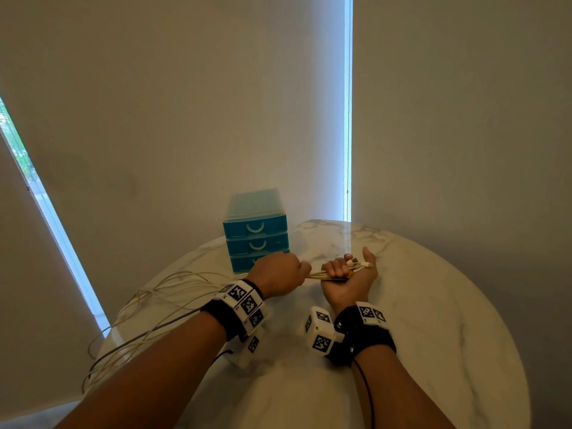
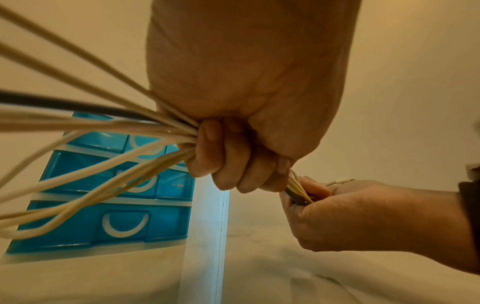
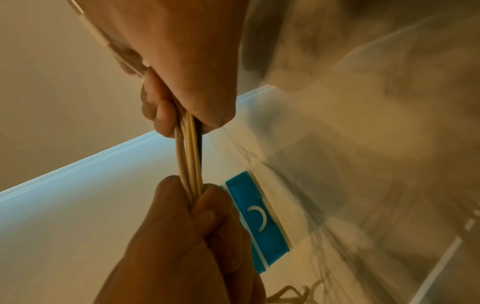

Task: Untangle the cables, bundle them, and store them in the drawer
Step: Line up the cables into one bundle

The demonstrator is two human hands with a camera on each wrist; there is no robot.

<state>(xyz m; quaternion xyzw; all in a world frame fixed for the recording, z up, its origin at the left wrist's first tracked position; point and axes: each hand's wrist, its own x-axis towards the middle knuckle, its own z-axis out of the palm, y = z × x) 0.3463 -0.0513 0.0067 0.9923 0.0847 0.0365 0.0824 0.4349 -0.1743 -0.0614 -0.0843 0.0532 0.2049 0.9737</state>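
Several white cables and one dark cable (image 1: 167, 292) run as a gathered bunch between my two hands. My left hand (image 1: 280, 274) is a fist gripping the bunch (image 2: 166, 131), with the loose lengths trailing off to the left over the table edge. My right hand (image 1: 348, 274) lies palm up just to the right, fingers curled round the cable ends, whose white plugs (image 1: 359, 264) stick out past the thumb. A short taut stretch of cables (image 3: 189, 152) spans the gap between the hands. A blue three-drawer unit (image 1: 257, 230) stands behind my left hand, drawers closed.
The round white marble table (image 1: 433, 320) carries everything. Pale roller blinds (image 1: 185, 119) hang close behind it, with bright window gaps at left and centre. Cable loops (image 1: 102, 345) hang off the table's left edge.
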